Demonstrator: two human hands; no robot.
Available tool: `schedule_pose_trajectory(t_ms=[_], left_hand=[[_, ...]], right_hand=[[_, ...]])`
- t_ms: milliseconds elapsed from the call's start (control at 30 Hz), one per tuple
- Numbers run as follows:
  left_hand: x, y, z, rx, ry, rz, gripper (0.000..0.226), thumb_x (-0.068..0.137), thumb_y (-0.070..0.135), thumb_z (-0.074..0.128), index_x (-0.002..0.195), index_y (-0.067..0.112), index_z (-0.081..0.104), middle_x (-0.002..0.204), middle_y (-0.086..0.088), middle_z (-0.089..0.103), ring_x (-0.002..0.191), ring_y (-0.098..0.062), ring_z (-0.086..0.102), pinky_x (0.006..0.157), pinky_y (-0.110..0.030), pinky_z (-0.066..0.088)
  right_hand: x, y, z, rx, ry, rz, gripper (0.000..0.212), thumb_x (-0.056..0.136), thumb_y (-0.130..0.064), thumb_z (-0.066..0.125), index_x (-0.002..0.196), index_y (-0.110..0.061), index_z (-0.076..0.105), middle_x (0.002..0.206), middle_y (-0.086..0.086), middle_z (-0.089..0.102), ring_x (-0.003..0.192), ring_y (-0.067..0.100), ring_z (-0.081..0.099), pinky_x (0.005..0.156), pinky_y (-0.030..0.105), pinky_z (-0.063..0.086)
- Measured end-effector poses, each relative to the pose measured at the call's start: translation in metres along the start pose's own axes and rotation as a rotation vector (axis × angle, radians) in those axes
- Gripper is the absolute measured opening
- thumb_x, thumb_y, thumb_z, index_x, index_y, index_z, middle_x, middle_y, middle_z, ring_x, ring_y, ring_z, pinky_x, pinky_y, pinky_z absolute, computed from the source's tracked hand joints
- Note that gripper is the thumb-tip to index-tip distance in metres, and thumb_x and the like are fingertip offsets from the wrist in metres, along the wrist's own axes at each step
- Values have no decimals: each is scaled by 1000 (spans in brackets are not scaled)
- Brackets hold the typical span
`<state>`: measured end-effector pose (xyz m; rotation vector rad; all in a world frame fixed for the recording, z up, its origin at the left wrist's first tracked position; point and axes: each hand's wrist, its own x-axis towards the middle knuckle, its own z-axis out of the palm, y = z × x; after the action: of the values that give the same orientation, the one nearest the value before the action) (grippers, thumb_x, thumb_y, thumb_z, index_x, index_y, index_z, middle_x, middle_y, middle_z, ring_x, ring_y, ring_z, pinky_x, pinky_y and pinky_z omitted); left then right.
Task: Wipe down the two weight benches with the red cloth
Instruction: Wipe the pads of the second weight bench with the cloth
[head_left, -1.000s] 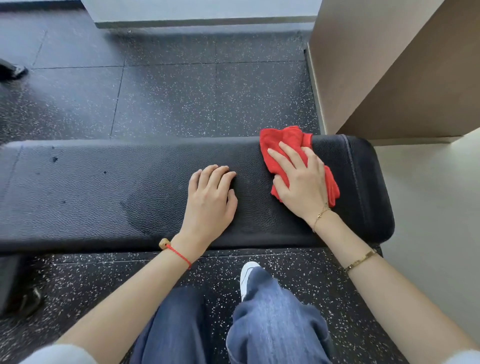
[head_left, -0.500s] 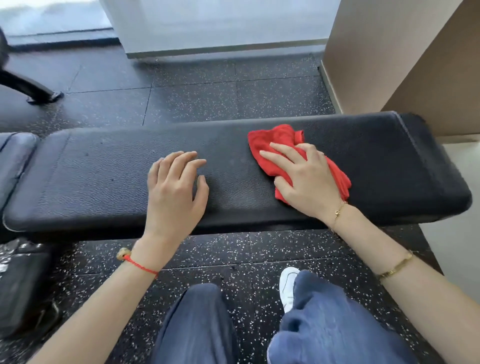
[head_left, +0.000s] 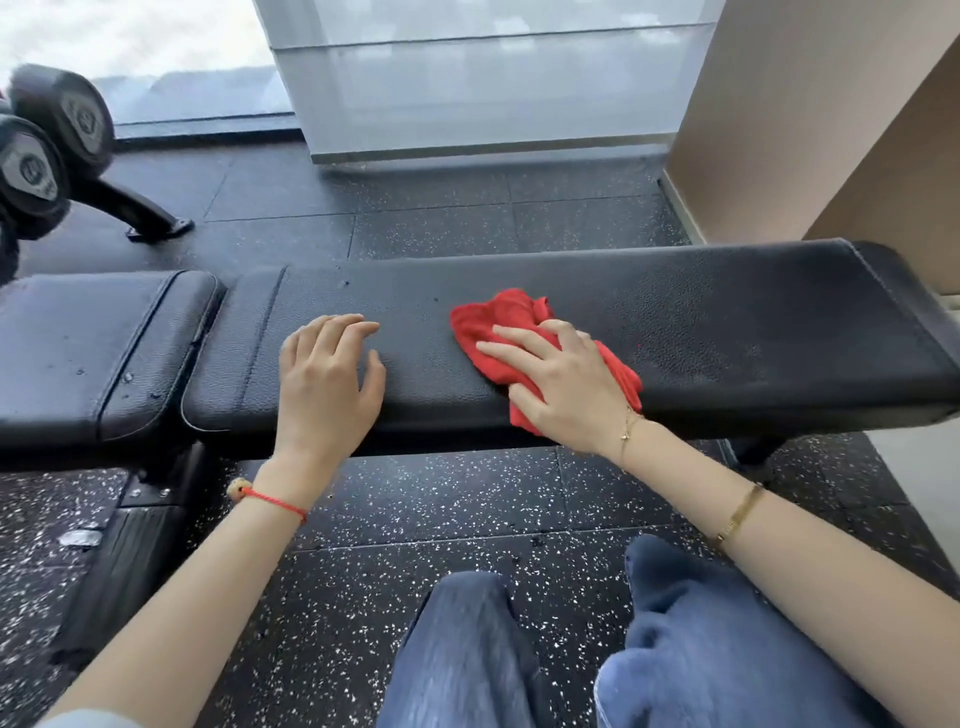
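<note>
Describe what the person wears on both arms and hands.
The left hand is bare, with a red cord bracelet carrying a tan bead. The right hand is bare, with a thin gold chain at the wrist and a gold bangle up the forearm.

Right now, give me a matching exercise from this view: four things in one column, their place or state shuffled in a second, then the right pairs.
Things
1. red cloth
2. left hand
3. dumbbells
4. seat pad

Places or states
A. far left on a rack, off the floor
B. pressed flat on the long bench pad under the right hand
C. left of the long pad, dotted with droplets
D. resting bare on the long pad, fingers straight

Pairs: 1-B, 2-D, 3-A, 4-C
</note>
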<state>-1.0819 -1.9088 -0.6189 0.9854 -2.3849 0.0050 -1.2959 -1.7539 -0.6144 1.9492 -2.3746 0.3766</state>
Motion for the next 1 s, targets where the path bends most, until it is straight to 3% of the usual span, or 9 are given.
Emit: schedule_pose_trajectory(t_ms=[267, 467, 600, 833, 900, 1000], left_hand=[[12, -62, -1, 32, -27, -81, 36, 92, 25, 46, 120, 11, 63, 124, -9, 64, 121, -32, 54, 108, -46, 33], [5, -73, 7, -35, -21, -128, 35, 91, 23, 45, 119, 14, 64, 125, -4, 63, 122, -29, 53, 107, -46, 36], [5, -77, 10, -56, -4, -128, 35, 89, 24, 46, 118, 17, 64, 125, 0, 63, 123, -25, 52, 106, -45, 35], [7, -77, 8, -71, -15, -143, 35, 88, 24, 48, 117, 18, 65, 124, 1, 63, 122, -23, 52, 106, -43, 35], [7, -76, 7, -88, -20, -147, 34, 87, 23, 50, 117, 17, 66, 124, 1, 64, 121, -24, 53, 105, -44, 36], [6, -76, 5, -81, -35, -156, 35, 86, 24, 49, 116, 18, 66, 124, 1, 64, 121, -25, 52, 105, -44, 35]], right_hand=[[82, 6, 8, -35, -15, 338, 50, 93, -40, 40, 143, -42, 40, 153, -15, 34, 130, 33, 33, 109, 41, 22], [99, -78, 27, -2, -85, 56, 53, 91, -42, 36, 145, -42, 37, 154, -15, 34, 132, 32, 31, 111, 43, 22], [67, -71, 23, 16, -70, -127, 57, 85, -42, 32, 142, -42, 42, 151, -18, 39, 129, 29, 37, 108, 45, 29], [123, -48, 22, -10, -21, 322, 50, 92, -41, 39, 143, -42, 40, 153, -15, 35, 132, 32, 32, 110, 41, 22], [137, -70, 28, 0, -31, 333, 51, 93, -42, 38, 144, -42, 38, 154, -14, 33, 132, 32, 31, 111, 42, 22], [131, -104, 38, 14, -47, 198, 51, 92, -42, 39, 144, -43, 38, 154, -15, 33, 134, 32, 29, 112, 43, 21]])
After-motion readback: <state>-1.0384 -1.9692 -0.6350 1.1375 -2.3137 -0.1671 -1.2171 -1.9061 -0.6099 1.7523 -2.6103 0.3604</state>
